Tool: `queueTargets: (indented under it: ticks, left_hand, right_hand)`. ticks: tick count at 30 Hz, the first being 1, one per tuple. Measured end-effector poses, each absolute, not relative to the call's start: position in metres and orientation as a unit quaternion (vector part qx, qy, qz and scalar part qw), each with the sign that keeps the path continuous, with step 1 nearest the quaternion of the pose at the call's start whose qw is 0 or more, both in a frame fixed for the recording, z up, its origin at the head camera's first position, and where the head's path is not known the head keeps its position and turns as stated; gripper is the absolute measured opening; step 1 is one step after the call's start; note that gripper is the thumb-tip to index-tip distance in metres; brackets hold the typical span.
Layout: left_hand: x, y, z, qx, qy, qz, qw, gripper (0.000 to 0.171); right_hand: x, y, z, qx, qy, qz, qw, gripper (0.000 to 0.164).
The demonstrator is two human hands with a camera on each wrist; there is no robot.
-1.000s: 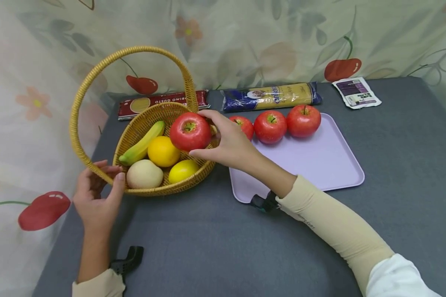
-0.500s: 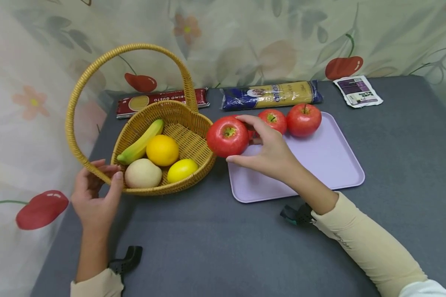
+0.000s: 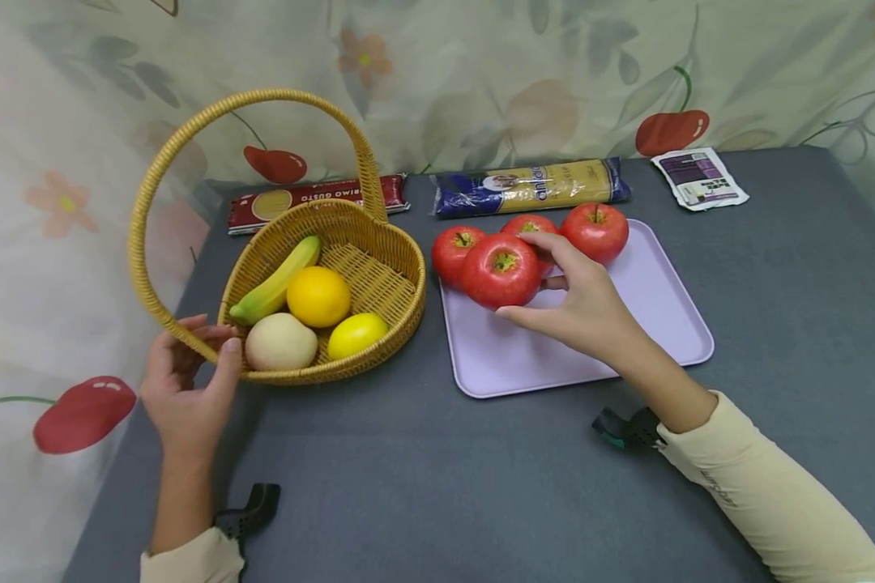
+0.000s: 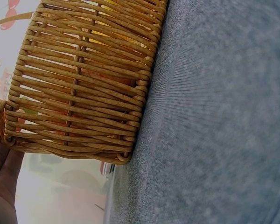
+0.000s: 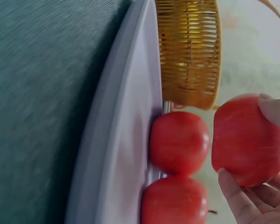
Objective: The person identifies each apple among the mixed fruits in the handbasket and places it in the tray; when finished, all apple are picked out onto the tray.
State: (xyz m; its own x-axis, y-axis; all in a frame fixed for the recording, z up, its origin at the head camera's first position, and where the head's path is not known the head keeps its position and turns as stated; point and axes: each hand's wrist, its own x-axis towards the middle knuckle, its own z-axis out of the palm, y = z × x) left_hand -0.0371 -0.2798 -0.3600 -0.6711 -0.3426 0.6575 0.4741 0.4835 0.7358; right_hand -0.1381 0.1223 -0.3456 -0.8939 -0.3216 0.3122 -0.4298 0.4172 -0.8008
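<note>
My right hand (image 3: 583, 304) grips a red apple (image 3: 501, 271) from its right side, thumb below and fingers behind. In the right wrist view the held apple (image 5: 249, 140) is raised above the lilac tray (image 3: 525, 356). Along the tray's back edge sit three more red apples, among them the left one (image 3: 454, 253) and the right one (image 3: 595, 233). My left hand (image 3: 189, 397) holds the wicker basket (image 3: 408, 304) where its handle meets the near-left rim. Inside lie a banana (image 3: 277, 283), an orange (image 3: 318, 297), a lemon (image 3: 357, 334) and a pale round fruit (image 3: 282, 342).
Behind the basket lies a dark red packet (image 3: 313, 194). A blue and gold pasta packet (image 3: 535, 186) stretches along the back, behind the tray. A small white and purple packet (image 3: 700, 180) is at the back right. A patterned curtain (image 3: 481, 81) borders the grey table (image 3: 423, 486).
My right hand has carried the apple rightward from over the basket to over the tray. The left hand keeps its hold on the basket, and the other fruit has stayed in place.
</note>
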Motion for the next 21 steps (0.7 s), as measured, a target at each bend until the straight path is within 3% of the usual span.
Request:
queueTargets:
  ticks: [14,21]
  left_hand:
    - [-0.040,-0.291,-0.369,-0.037,-0.761,-0.506,0.404,0.040]
    - [-0.041,-0.298,-0.376,-0.035,-0.762,-0.509,0.398,0.042]
  right_hand:
    - [-0.137,0.145,-0.362,0.200,-0.864,0.462,0.010,0.081]
    - [-0.137,0.136,-0.371,0.236,-0.857,0.458,-0.013,0.080]
